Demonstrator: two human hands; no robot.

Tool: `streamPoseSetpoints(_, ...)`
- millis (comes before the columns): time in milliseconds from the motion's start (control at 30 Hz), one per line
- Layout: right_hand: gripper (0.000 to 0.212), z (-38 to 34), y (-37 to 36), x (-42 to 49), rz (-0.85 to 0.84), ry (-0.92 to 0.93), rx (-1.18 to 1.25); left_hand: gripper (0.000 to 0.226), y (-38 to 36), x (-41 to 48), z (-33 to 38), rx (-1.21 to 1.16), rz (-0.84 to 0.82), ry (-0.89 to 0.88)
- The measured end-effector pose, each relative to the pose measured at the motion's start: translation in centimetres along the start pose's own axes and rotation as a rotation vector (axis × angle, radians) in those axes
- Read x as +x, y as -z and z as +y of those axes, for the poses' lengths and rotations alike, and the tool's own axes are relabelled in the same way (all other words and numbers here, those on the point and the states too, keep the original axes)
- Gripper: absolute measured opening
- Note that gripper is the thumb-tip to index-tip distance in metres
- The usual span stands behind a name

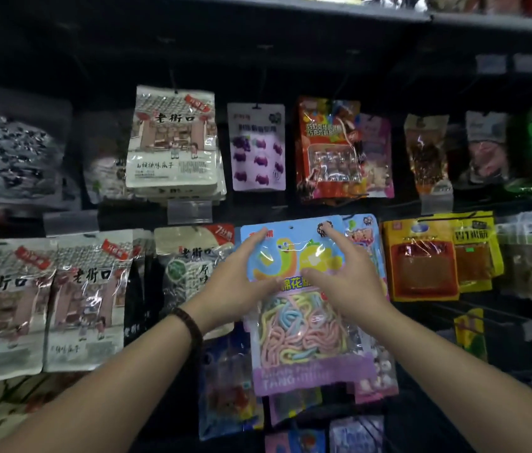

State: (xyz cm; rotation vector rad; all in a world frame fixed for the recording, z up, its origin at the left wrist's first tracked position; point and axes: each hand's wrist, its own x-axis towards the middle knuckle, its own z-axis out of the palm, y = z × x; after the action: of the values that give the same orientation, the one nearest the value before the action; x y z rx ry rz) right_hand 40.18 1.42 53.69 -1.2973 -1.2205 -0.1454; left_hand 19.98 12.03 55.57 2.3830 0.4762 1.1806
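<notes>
Two grips: left grip [241,276] and right grip [352,276] clasped the candy bag [303,328] by its upper sides.
Place: lower row of the rack [290,76], mid-width.
Risk: we feared its hang hole [291,227] missing the unseen peg, bag dropping.

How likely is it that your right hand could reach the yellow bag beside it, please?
Probably yes: the yellow bag hangs just right of the right hand, with nothing in front of it. That hand holds the candy bag, though, and must let go first.

A dark beaded bracelet [189,325] rings the wrist below the left grip [241,276]; both forearms bare.
</notes>
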Motion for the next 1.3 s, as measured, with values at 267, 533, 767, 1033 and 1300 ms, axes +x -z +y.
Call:
streamPoseSetpoints(267,0.091,2.0,-2.5,4.8,-0.055,-0.049,-0.030,0.078,0.0,3.7,-1.2,0.033,0.030,0.082)
streamPoseSetpoints(533,0.082,2.7,-4.5,6.6,-0.072,-0.118,-0.055,0.076,-0.1,5.2,-3.4,0.039,0.028,0.108)
streamPoseSetpoints(767,0.082,3.4,-4.9,8.1,-0.063,-0.114,-0.085,0.074,-0.3,6.6,-4.2,0.085,0.030,0.127)
streamPoseSetpoints(1033,0.094,3.5,-6.8,10.2,-0.213,-0.240,-0.348,0.091,-0.4,9.2,-6.5,0.211,-0.041,0.242)
streamPoseSetpoints(1300,0.087,3.0,-7.3,9.9,-0.355,-0.239,-0.623,0.097,-0.6,9.2,-7.4,0.222,-0.057,0.339)
